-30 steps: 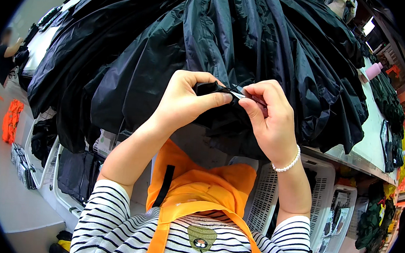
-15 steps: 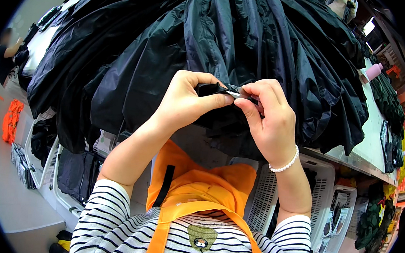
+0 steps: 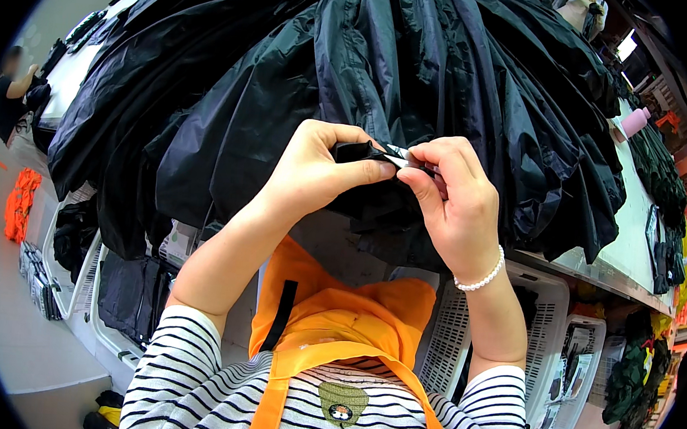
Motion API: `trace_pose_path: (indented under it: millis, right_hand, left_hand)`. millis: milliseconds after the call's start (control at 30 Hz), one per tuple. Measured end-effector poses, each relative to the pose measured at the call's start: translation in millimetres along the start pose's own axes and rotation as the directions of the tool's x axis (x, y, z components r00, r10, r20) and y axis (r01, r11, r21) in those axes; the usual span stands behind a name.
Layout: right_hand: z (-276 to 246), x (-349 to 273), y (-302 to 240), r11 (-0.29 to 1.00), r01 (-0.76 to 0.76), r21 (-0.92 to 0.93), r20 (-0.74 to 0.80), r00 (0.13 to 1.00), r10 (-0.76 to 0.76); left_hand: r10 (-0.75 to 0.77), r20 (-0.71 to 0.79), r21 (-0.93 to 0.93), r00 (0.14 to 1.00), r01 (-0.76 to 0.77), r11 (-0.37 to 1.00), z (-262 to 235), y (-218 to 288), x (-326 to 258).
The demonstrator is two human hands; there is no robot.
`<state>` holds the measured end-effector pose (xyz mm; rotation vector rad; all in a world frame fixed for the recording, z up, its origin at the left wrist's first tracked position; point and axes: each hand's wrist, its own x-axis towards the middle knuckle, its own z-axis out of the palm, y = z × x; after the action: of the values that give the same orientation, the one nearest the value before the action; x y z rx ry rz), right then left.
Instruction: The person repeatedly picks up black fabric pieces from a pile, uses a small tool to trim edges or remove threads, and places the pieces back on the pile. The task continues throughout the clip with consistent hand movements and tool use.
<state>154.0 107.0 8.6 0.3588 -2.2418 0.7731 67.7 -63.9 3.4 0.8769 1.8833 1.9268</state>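
A large spread of shiny black fabric (image 3: 273, 88) lies in long folds over the table in front of me. My left hand (image 3: 311, 168) pinches an edge of it between thumb and forefinger. Close beside it, my right hand (image 3: 462, 192) is closed round small thread snips (image 3: 397, 161). Their two pale metal blades point left and stand slightly apart at the pinched fabric edge; the rest of the snips is hidden by my fingers. Whether the blades touch the fabric I cannot tell.
White plastic baskets (image 3: 543, 327) with dark packed goods stand under the table on both sides. A pink bottle (image 3: 634, 122) stands on the white tabletop (image 3: 630, 213) at right. Orange cloth (image 3: 21, 205) hangs at far left, near another person (image 3: 9, 99). Another person (image 3: 577, 9) is at far right.
The snips' blades stand a little wider apart than before. My right hand has shifted very slightly left; my left hand keeps its pinch on the fabric.
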Motion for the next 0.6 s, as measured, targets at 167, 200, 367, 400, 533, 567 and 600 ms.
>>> trace_pose_path:
  millis: [167, 200, 367, 400, 533, 567, 600]
  right_hand:
    - [0.5, 0.8, -0.3, 0.998, 0.033, -0.051, -0.011, 0.999, -0.034]
    - [1.0, 0.6, 0.1, 0.997, 0.043, -0.069, -0.019, 0.999, -0.045]
    - [1.2, -1.1, 3.2, 0.995, 0.046, -0.084, -0.024, 0.999, -0.048]
    - [-0.7, -0.5, 1.8, 1.000, 0.001, -0.028, -0.007, 1.000, -0.002]
    - [-10.0, -2.0, 8.0, 0.975, -0.131, 0.181, 0.068, 0.990, 0.121]
    - [-11.0, -3.1, 11.7, 0.961, -0.151, 0.232, 0.087, 0.987, 0.134]
    - [-11.9, -3.6, 12.0, 0.933, -0.204, 0.296, 0.105, 0.978, 0.181]
  left_hand:
    - [-0.009, 0.007, -0.005, 1.000, 0.009, 1.000, -1.5, -0.9, 0.1]
    - [-0.007, 0.009, -0.010, 1.000, 0.007, 1.000, -1.4, -0.7, 0.0]
    - [-0.027, 0.010, -0.004, 1.000, 0.027, 1.000, -1.5, 0.0, -0.6]
    - [-0.020, 0.007, -0.003, 1.000, 0.020, 1.000, -2.1, -1.1, -0.4]
    - [-0.060, 0.009, -0.044, 0.998, 0.061, 0.997, -0.9, 4.3, -2.1]
    - [0.002, -0.013, -0.007, 1.000, -0.002, 1.000, 0.2, 2.8, -2.3]
    - [0.065, -0.033, 0.031, 0.997, -0.064, 0.997, 1.7, 0.2, -2.2]
